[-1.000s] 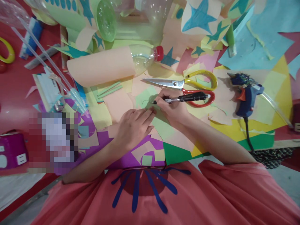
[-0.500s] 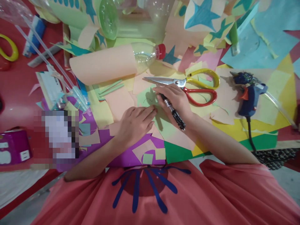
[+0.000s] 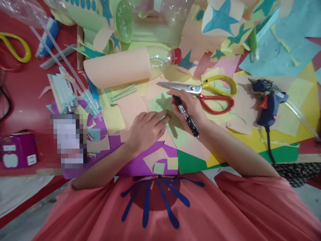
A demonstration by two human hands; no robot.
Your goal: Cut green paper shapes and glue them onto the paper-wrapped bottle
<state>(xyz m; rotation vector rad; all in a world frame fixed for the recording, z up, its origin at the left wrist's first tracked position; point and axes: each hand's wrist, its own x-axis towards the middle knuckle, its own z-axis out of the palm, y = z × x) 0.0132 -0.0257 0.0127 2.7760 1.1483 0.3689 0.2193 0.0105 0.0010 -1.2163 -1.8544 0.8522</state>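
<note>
My right hand (image 3: 189,108) is closed around a black pen (image 3: 185,116), its writing end down at a light green sheet of paper (image 3: 178,138). A thin drawn line shows faintly on that paper beside the hand's shadow. My left hand (image 3: 149,129) lies flat with fingers stretched out, its fingertips touching the green sheet's left side. Just beyond the right hand lie scissors (image 3: 194,88) with one yellow and one red handle. A plastic bottle (image 3: 160,62) with a red cap, wrapped in peach paper (image 3: 120,68), lies on its side behind the hands.
A blue glue gun (image 3: 268,107) with a clear glue stick lies at the right, its cord running toward me. Blue paper stars (image 3: 220,20) and other bottles fill the back. Glue sticks (image 3: 64,63), a purple box (image 3: 18,150) and a second pair of scissors (image 3: 20,47) lie left.
The view has shifted slightly, so things on the table's left appear farther right. The right hand still holds the pen at the green paper, and the left hand stays flat.
</note>
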